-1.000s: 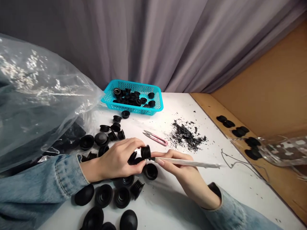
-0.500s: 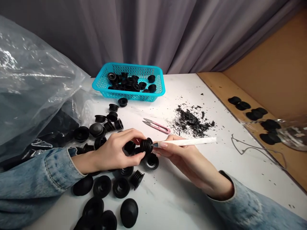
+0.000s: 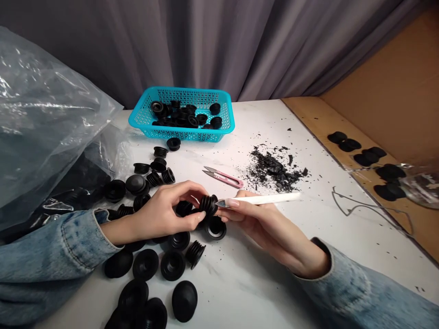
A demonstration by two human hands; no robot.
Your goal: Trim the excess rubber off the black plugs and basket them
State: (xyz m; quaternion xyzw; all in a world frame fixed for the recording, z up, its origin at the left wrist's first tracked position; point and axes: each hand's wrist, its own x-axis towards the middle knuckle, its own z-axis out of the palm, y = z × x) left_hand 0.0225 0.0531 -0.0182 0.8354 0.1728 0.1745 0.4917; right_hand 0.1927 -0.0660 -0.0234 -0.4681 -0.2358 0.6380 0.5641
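Note:
Between the thumb and fingers of my left hand (image 3: 174, 208) is a black ribbed plug (image 3: 207, 205), its ridges showing. My right hand (image 3: 262, 219) grips a white-handled craft knife (image 3: 270, 198) like a pen. The short blade touches, or nearly touches, the plug's right edge; exact contact is too small to tell. Just below the held plug lies another black plug (image 3: 216, 227), hollow side up. More black plugs (image 3: 173, 265) lie loose under and around my left forearm, some ribbed side up, some dome up.
A blue basket (image 3: 181, 133) holding several plugs stands at the back. Pink thread snips (image 3: 224, 178) and a heap of black shavings (image 3: 276, 171) lie mid-table. A clear plastic bag (image 3: 61, 119) bulges at left. Glasses (image 3: 370, 205) and black domed pieces (image 3: 391, 172) are at right.
The knife has tilted slightly and its tip stays at the plug's right edge. The plug has turned a little in my left fingers. The whole view has shifted slightly.

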